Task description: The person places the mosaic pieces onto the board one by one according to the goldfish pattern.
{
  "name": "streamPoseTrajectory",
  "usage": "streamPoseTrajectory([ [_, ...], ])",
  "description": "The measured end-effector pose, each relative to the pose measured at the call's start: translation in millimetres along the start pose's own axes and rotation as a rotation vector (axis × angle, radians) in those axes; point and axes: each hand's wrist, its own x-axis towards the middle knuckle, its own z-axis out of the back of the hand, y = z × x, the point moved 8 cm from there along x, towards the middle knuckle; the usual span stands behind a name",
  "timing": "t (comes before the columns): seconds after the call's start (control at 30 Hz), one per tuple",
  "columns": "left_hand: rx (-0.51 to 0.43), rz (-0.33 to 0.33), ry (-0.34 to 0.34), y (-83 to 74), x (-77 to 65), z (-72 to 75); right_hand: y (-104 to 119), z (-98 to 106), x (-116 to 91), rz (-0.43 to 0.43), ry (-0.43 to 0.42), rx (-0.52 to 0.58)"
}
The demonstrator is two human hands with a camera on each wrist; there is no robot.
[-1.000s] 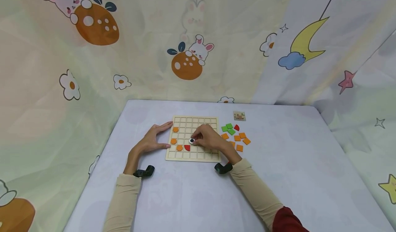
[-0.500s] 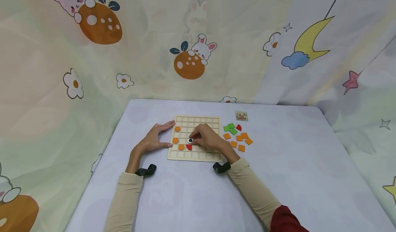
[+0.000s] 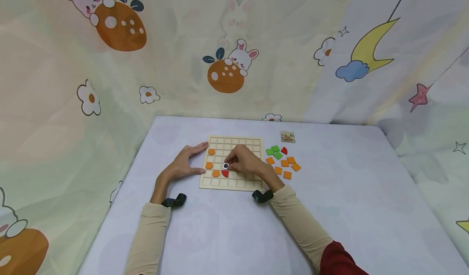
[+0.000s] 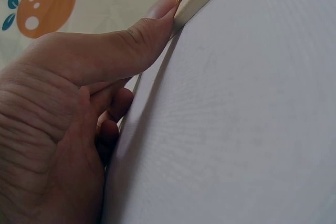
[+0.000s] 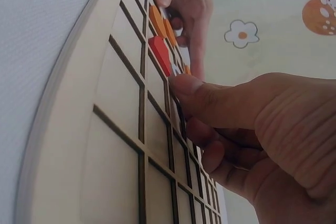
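A square wooden grid board (image 3: pixel 242 183) lies on the table. Along its left edge rests my left hand (image 3: pixel 182 161), thumb and fingers spread apart and touching the rim. My right hand (image 3: pixel 243 159) pinches a round white piece with a black ring (image 3: pixel 225 166) over a cell left of the board's middle. Right below that piece sits a red quarter-round piece (image 3: pixel 225 173), its red side also showing in the right wrist view. Three orange discs (image 3: pixel 216 173) lie in cells at the left. In the right wrist view, my thumb and fingers hide most of the white piece.
Right of the board, several orange square tiles (image 3: pixel 287 175) lie loose. Green tiles (image 3: pixel 278 155) and another red quarter-round piece (image 3: pixel 284 150) are just behind them. Farther back is a small card with a printed grid picture (image 3: pixel 287 137). A printed cloth backdrop (image 3: pixel 176 71) hangs behind the table.
The white piece has shifted slightly left into line above the red piece, still pinched by my right hand. My left hand stays at the board's edge. The whole head view has drifted a little.
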Motion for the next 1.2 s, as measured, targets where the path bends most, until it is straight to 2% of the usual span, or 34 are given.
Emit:
streamPoseTrajectory([
  [0.43,-0.012,-0.038,0.002,-5.3,2.5,0.0,-0.8,0.7,-2.3,-0.018,-0.001,-0.025],
  [0.6,-0.007,-0.029,-0.001,-4.4,2.6,-1.2,-0.5,2.4,-3.8,-0.033,0.008,-0.007],
  [0.77,-0.016,-0.024,0.000,-6.4,1.3,-0.6,-0.8,10.0,-7.2,-0.034,-0.026,0.002],
  [1.2,-0.005,-0.026,-0.011,-8.7,-1.9,1.1,-13.3,37.3,-28.3,-0.099,-0.077,-0.021],
])
